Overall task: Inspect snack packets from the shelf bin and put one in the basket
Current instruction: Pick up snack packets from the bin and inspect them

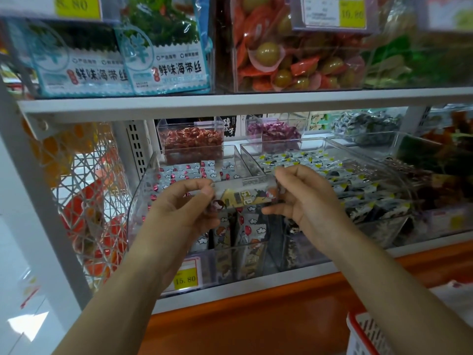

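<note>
Item: one snack packet (245, 195), pinched at its ends by curled fingers of your left hand (184, 208) and right hand (304, 198), held level above the bin (139, 206) for reading; basket (366, 336) near right.

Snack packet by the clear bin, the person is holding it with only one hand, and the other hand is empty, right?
Not quite. The head view shows both hands on the snack packet: the left hand pinches its left end and the right hand pinches its right end, so neither hand is empty. It is by the clear bin, as you said.
</note>
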A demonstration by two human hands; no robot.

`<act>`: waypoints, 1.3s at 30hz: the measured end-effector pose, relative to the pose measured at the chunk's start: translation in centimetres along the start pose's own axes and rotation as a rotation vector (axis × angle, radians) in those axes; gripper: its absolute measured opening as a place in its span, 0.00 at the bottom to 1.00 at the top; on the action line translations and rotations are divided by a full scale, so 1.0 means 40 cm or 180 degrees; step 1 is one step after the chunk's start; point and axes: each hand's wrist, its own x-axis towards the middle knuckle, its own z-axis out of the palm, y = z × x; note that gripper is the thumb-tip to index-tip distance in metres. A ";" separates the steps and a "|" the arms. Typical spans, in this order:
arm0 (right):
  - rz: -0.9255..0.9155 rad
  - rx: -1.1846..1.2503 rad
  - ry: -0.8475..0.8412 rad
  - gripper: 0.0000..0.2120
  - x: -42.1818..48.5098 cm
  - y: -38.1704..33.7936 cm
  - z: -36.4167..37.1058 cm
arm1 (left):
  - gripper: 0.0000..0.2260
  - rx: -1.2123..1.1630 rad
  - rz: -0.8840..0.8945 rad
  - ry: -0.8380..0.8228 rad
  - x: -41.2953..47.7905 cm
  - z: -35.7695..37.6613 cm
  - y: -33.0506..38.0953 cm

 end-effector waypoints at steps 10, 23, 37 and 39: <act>0.0131 0.0172 0.0181 0.07 0.004 -0.002 -0.002 | 0.09 0.0017 0.0053 0.0051 -0.003 0.011 0.002; 0.0382 -0.0148 0.0161 0.07 -0.002 -0.011 -0.008 | 0.10 0.0558 0.0119 0.0596 -0.001 0.006 0.000; 0.0256 0.0302 -0.0184 0.09 0.003 -0.003 -0.009 | 0.08 0.0213 0.0088 0.0642 0.004 0.008 -0.006; -0.0018 -0.0155 -0.0200 0.11 0.001 0.000 -0.001 | 0.10 0.0154 0.0078 0.0642 0.003 0.012 -0.004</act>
